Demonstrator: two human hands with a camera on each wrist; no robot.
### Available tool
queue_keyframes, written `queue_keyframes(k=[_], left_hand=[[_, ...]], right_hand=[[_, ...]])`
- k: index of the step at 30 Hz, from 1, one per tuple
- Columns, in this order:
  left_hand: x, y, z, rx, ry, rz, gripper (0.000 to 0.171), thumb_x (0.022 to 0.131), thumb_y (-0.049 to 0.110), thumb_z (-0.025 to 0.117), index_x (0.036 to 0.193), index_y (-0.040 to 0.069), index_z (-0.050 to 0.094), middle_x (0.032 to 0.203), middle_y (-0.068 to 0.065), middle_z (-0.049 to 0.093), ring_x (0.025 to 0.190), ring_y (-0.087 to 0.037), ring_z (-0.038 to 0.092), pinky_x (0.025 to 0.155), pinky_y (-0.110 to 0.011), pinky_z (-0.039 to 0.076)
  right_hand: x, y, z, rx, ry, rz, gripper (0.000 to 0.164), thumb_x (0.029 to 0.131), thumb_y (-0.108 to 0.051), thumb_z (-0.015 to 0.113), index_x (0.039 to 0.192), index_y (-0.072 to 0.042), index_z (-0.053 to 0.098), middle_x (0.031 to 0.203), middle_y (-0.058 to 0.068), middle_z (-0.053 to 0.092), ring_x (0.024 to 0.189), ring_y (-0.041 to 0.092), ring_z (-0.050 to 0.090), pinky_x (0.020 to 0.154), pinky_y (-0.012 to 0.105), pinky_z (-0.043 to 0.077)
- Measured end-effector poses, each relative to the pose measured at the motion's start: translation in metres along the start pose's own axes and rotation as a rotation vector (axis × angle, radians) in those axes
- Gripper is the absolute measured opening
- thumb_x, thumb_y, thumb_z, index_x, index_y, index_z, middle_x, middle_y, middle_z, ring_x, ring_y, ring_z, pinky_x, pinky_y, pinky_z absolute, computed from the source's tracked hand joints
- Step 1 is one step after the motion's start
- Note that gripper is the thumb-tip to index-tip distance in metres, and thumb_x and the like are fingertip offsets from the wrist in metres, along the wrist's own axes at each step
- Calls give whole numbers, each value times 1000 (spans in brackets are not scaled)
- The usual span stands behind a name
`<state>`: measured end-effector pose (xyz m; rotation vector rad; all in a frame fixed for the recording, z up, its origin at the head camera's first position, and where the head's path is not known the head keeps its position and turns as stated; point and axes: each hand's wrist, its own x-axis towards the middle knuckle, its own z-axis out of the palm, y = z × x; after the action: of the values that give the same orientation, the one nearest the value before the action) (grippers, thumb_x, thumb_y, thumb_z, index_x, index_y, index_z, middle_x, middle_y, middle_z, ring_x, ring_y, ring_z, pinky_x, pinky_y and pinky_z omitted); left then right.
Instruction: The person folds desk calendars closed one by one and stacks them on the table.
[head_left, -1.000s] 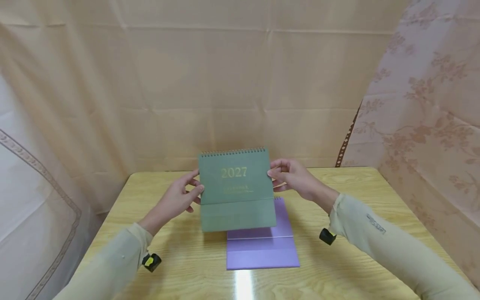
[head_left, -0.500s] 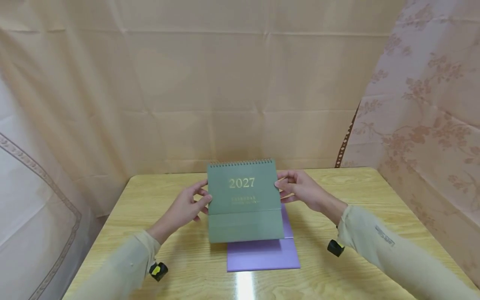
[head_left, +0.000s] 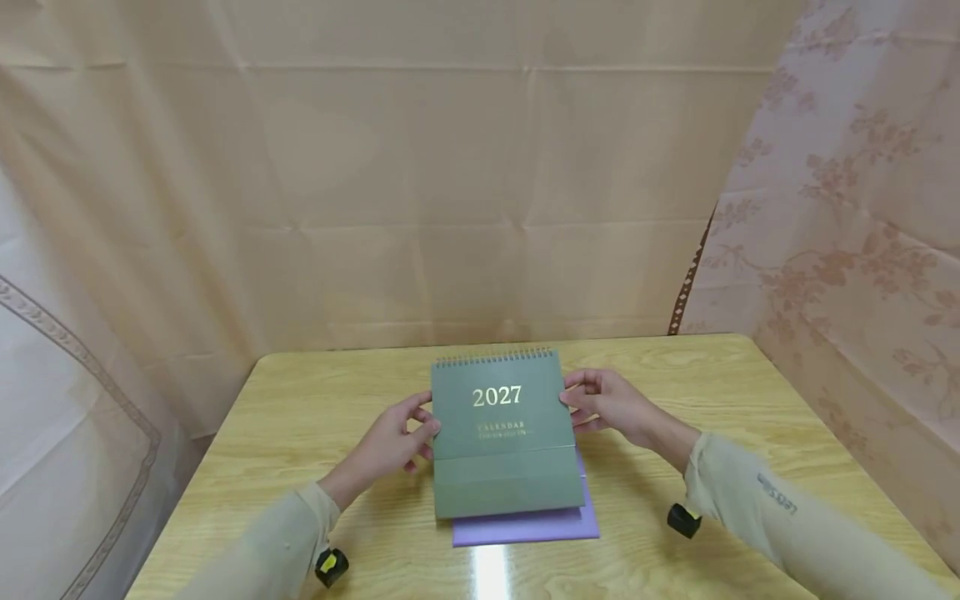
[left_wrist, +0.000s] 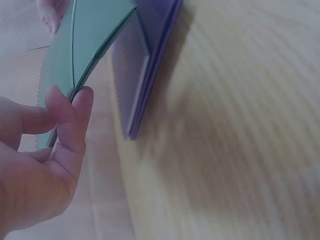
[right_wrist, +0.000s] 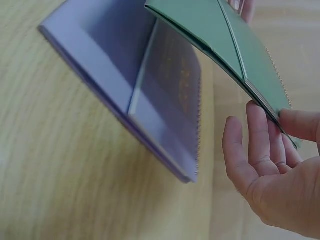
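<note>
A green desk calendar (head_left: 498, 425), marked 2027 in gold with a spiral binding along its top, is held by its two sides. My left hand (head_left: 392, 437) pinches its left edge between thumb and fingers. At the right edge, my right hand (head_left: 611, 406) grips it the same way, thumb on the front and fingers behind. Beneath lies a purple calendar (head_left: 525, 529) flat on the table, mostly covered by the green one in the head view. Both wrist views show a gap between the green calendar (right_wrist: 215, 35) and the purple calendar (right_wrist: 125, 80).
The calendars are over the middle of a wood-grain table (head_left: 300, 400). A beige curtain (head_left: 390, 183) hangs behind its far edge, and a floral cloth (head_left: 847, 233) hangs on the right. White cloth (head_left: 67, 433) is at the left.
Both hands have brought the green calendar down and slightly right, over the purple calendar, covering more of it. The grip on both sides is kept, and the purple calendar stays put.
</note>
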<state>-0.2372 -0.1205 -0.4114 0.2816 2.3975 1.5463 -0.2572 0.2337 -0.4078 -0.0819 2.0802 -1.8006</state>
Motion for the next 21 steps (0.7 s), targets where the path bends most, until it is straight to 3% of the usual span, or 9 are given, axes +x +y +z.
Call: queue_keyframes(k=[12,21], left_hand=[[0,-7,15,-9,-51,-68,55,103,7,58,154,0,37,108,-12,58,70,-24,68,50,-34,54],[2,-12,21,6,-106,-72,55,104,8,57,154,-1,35,108,-12,56,72,-22,68,52,-34,55]], right_hand=[[-2,23,-2,-29,-2,54,35,99,-11,66,126,6,54,99,11,61,77,22,64,75,38,60],[-5,34,-4,-63,-5,76,37,100,-14,66,127,6,53,100,12,63,79,22,66,73,38,61]])
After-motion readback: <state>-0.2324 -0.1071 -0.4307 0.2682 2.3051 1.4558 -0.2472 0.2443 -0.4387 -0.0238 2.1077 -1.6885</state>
